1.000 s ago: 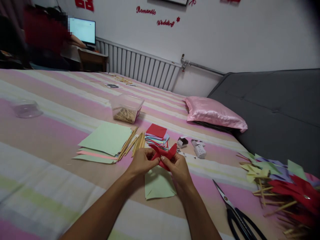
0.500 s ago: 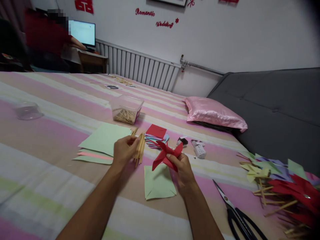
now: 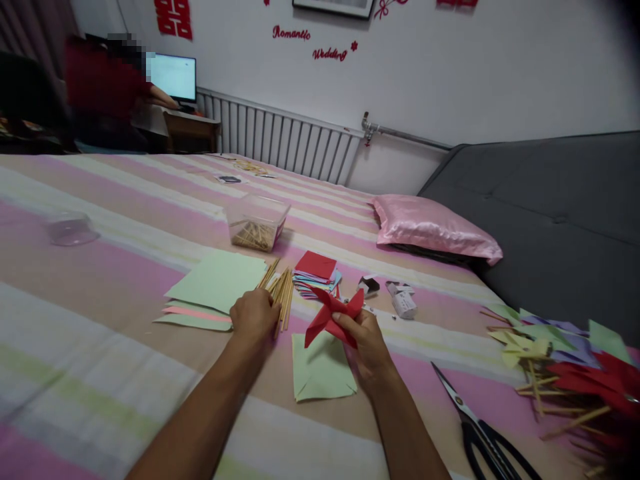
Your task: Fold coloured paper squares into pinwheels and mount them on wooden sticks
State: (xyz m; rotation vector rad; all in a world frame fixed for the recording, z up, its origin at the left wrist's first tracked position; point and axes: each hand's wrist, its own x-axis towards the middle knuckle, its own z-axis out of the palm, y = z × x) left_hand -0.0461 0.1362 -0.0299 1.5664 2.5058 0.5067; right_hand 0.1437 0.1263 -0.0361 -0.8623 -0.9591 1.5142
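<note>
My right hand [image 3: 367, 343] pinches a folded red paper pinwheel [image 3: 330, 315] and holds it up above a cut green paper square [image 3: 320, 370]. My left hand [image 3: 255, 317] rests with curled fingers on a bundle of wooden sticks [image 3: 280, 290] lying on the striped bedspread; whether it grips a stick is hidden. Just beyond the sticks sits a stack of coloured paper squares [image 3: 315, 270] with a red one on top.
Green and pink sheets [image 3: 213, 287] lie left of the sticks. A clear tub of sticks [image 3: 256, 223] stands behind, a lid [image 3: 70, 230] far left. Scissors [image 3: 480, 430] and finished pinwheels [image 3: 575, 373] lie right. A pink pillow [image 3: 435, 230] sits beyond; another person [image 3: 105, 93] sits at a monitor.
My left hand let go of the red pinwheel and moved left onto the wooden sticks. My right hand kept the pinwheel and lifted it slightly.
</note>
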